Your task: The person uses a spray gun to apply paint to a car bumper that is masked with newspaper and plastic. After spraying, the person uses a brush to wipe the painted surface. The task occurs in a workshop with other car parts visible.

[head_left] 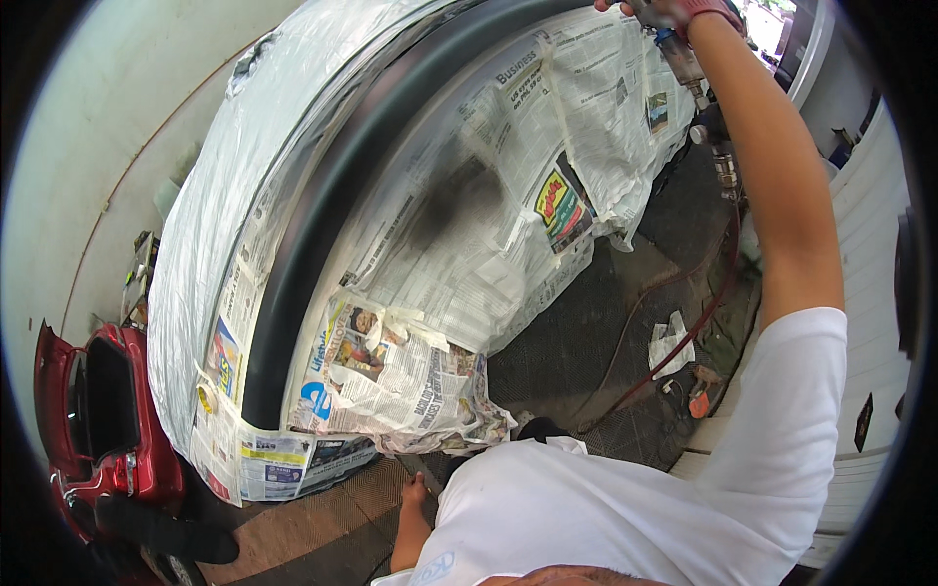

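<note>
Spray gun [679, 61] is at upper right, gripped by my right hand [705, 9], while my left hand's [415, 491] finger opening I cannot tell, and I should sweep evenly along the black strip [342, 181], keeping square to it.

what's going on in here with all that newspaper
A person's raised right hand has a spray gun in its grip near the top edge of the view, partly cut off. The left hand is low beside the person's body, with nothing visible in it. Newspaper is laid along both sides of a long, curved dark strip, with silvery sheeting beyond it on the left. A dark smudge marks the newspaper right of the strip.
</note>
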The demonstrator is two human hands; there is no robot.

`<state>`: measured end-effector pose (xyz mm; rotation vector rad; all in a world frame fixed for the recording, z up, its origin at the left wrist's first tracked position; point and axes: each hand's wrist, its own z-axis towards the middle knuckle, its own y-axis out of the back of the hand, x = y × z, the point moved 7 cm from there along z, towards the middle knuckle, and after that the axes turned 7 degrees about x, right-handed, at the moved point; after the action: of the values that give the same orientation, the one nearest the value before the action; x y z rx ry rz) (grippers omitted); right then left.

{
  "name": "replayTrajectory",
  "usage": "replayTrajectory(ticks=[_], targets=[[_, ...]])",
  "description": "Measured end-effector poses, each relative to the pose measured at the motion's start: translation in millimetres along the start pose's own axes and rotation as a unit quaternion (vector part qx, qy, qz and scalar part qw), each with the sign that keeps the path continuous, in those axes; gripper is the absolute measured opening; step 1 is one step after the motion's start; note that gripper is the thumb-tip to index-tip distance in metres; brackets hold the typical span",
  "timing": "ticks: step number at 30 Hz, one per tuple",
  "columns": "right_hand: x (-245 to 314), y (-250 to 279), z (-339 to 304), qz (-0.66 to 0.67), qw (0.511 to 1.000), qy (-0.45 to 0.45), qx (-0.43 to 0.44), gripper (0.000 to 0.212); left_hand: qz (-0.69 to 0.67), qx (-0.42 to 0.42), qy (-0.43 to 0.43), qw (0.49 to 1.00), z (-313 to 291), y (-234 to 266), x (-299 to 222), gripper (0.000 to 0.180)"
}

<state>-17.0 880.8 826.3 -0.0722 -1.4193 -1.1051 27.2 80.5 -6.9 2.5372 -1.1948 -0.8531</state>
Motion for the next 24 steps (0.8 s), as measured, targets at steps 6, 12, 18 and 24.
replayTrajectory(ticks=[6, 12, 18, 24], targets=[[-46.3, 32.8, 32.4, 0.061, 0.997, -0.002, -0.053, 0.062, -0.049, -0.016, 0.059, 0.997, -25.5, 1.9, 0.7, 0.064], [-82.7, 56.5, 29.7, 0.012, 0.992, -0.019, -0.126, 0.059, 0.055, -0.021, 0.064, 0.996, -87.3, 0.6, -55.0, 0.065], [-189.1, 51.4, -34.3, -0.112, 0.986, 0.070, -0.104, 0.067, 0.040, -0.008, 0.102, 0.994, -109.3, -4.2, -75.0, 0.064], [-255.0, -48.5, -231.7, 0.033, 0.987, -0.116, 0.106, 0.059, 0.107, 0.016, 0.056, 0.992, -88.9, -12.2, -56.0, 0.063]])
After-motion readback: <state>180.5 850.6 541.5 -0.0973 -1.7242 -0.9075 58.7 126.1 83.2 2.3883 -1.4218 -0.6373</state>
